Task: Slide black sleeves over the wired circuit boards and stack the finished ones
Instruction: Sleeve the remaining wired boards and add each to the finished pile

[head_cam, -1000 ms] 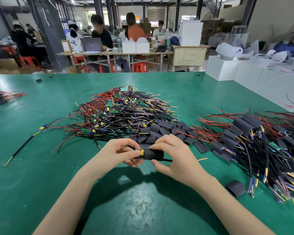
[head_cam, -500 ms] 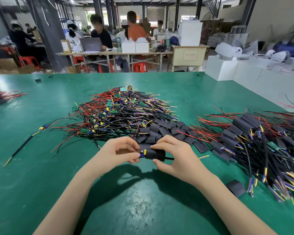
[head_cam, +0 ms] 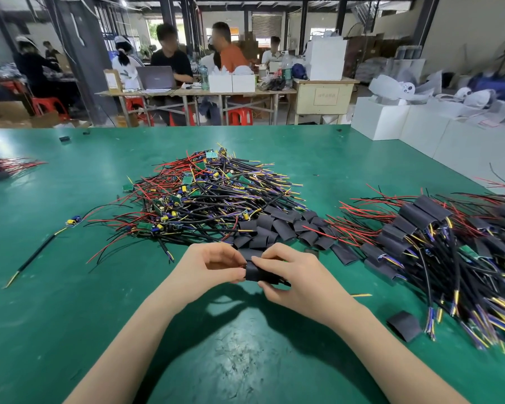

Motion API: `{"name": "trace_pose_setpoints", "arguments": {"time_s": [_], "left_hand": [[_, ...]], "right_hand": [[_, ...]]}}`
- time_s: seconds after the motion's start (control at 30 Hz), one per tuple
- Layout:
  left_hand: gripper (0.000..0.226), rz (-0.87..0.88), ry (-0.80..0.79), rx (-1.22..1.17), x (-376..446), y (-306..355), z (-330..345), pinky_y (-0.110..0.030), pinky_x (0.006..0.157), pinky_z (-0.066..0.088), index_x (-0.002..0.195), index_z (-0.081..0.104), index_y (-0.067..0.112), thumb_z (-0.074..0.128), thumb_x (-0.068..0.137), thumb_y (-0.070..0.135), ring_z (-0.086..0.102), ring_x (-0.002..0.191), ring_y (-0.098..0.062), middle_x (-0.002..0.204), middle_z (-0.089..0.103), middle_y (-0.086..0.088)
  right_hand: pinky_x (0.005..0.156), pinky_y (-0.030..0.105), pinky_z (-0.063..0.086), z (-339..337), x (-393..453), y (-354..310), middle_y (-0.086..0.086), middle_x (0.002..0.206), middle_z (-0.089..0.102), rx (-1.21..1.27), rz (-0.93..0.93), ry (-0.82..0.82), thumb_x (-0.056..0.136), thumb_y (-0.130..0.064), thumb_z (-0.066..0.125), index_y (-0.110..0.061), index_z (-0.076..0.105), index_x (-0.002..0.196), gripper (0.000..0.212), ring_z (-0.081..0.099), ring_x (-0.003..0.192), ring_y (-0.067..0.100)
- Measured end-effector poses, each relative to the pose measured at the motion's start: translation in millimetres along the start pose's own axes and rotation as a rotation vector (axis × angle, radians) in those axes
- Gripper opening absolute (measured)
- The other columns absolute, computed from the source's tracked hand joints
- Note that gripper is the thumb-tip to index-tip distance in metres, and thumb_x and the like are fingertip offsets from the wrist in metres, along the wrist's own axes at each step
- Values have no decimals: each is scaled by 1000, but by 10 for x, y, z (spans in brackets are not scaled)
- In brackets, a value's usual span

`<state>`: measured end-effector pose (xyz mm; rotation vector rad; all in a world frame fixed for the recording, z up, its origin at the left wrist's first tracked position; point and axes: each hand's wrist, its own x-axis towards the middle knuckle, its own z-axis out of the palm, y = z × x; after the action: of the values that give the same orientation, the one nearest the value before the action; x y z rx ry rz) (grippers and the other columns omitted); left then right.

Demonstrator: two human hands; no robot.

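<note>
Gripping black sleeve (head_cam: 260,272), both hands: L hand (head_cam: 213,266) fingers, R hand (head_cam: 292,275) fingers clamped; board prob. inside.

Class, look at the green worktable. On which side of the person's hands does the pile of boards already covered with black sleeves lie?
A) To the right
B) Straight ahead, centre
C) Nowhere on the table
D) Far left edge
A: the sleeved pile lies right of the right hand, while the centre pile shows bare green boards.

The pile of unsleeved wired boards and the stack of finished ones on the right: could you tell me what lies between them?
In the head view, loose black sleeves lie scattered on the green table between the pile and the stack.
</note>
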<state>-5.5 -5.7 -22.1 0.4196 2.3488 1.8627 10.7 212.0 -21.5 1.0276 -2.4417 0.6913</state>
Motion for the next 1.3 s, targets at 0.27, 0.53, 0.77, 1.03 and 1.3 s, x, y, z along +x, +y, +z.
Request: {"name": "trace_pose_setpoints", "arguments": {"time_s": [0.27,0.53,0.77,1.03,1.3], "left_hand": [[16,58,50,-1,-6,47,37,-18,68,52,82,73,11,79,75,-1,67,70,-12,79,75,-6],[15,59,116,-78,-23,66,68,-18,64,54,79,74,9,78,74,-5,71,66,-16,77,75,-10],[26,47,151,22,-4,26,66,-11,66,50,74,74,22,77,75,-4,69,67,-8,76,76,-4],[14,127,221,-31,34,37,62,-13,74,51,92,72,10,73,82,0,69,78,-7,88,75,-2],[15,152,414,-18,65,-4,-97,-14,77,52,97,72,14,68,87,3,67,87,-5,97,74,2]], "right_hand": [[68,35,55,-12,-3,11,-3,103,64,29,36,48,79,-26,70,-18,66,118,39,64,82,19],[62,34,55,-39,-10,90,0,86,69,-36,84,145,77,-27,79,-11,72,110,37,63,67,19],[63,33,56,22,-12,45,3,94,71,-111,6,115,68,-17,85,-9,72,106,41,67,76,25],[57,31,54,-154,33,2,-2,92,68,-218,82,293,75,-22,74,-18,72,103,28,67,74,19],[77,39,42,-1085,-309,743,18,102,62,-544,483,885,89,-18,63,-8,65,117,30,57,90,36]]}}
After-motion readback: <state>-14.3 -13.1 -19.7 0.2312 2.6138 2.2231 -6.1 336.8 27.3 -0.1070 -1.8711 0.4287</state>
